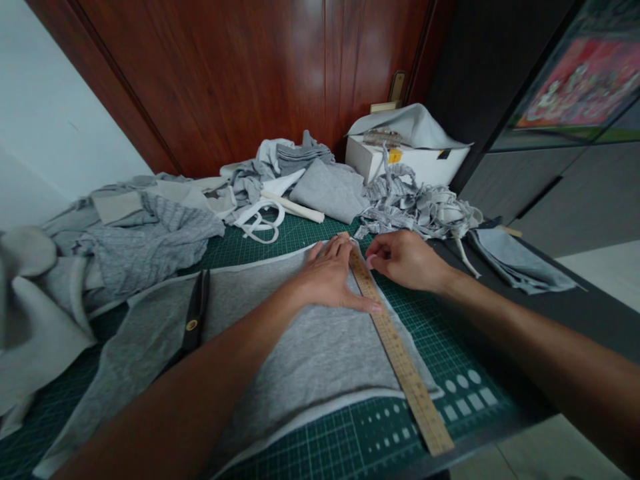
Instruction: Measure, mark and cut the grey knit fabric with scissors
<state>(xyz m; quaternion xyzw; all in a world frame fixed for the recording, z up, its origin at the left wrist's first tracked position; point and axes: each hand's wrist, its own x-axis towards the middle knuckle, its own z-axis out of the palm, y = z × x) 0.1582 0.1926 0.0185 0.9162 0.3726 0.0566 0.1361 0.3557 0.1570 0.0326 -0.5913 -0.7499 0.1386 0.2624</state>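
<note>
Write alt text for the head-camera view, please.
The left hand lies on a wooden ruler and grey fabric over a green cutting mat, the right hand close beside, fingers curled. Black scissors rest on the fabric, with cloth heaped behind.

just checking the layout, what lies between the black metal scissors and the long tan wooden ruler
Grey fabric, with the left hand and forearm over it; the head view shows this.

Reddish wooden door (240,73), white wall (65,87)

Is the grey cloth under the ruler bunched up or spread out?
Spread out: the grey cloth lies flat across the green mat, under the left hand.
</note>
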